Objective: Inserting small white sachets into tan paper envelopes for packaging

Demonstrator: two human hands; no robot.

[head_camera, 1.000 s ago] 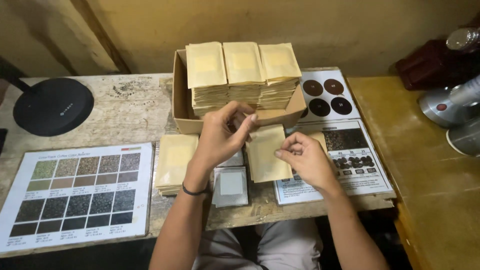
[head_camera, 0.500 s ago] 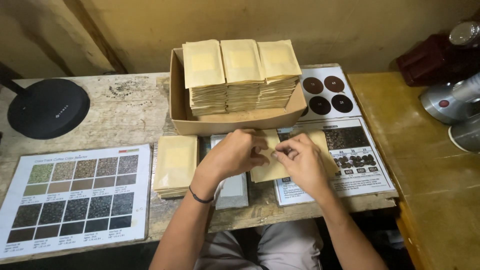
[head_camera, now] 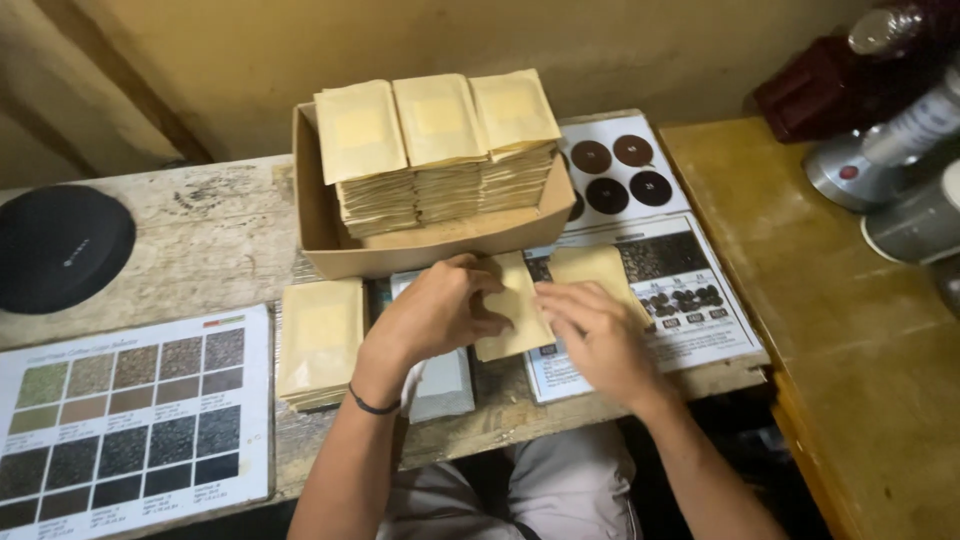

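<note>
1. Nearest the camera: the person's lap and both forearms, reaching up over the table [head_camera: 180, 250] edge. A dark band sat on the left wrist.
2. Left hand [head_camera: 435, 315] rested knuckles-up on the tan paper pouch [head_camera: 515, 320], fingers curled over its left edge and pinching it. A second earlier this hand was raised near the box; it had since dropped to the table.
3. Right hand [head_camera: 595, 335] lay flat across the pouch's right side, fingers spread and pressing rather than clenched. Earlier it held the pouch lifted by a corner; the pouch now lay down on the table between both hands, partly over the printed sheet [head_camera: 690, 300].
4. Judgement: the pouch had passed from being carried in the air to being pressed or smoothed on the table surface.
5. Just under the left hand: a grey flat pack [head_camera: 445, 380], partly covered by the wrist. Unmoved across the frames.
6. Left of that: a low stack of pouches [head_camera: 320, 340], squared up, touching nothing but the table.
7. A second tan pouch [head_camera: 595, 265] lay just beyond the right hand on the printed sheet.
8. Near left: a colour chart [head_camera: 120, 420] of swatches in a grid.
9. Further back: a cardboard box [head_camera: 330, 230] holding three tall pouch stacks [head_camera: 440, 150] side by side, standing above its rim.
10. Right of the box: a card with dark discs [head_camera: 620, 175].
11. Far left: a round black pad [head_camera: 60, 245]. Far right: metal vessels [head_camera: 900, 170] on a separate wooden counter.
</note>
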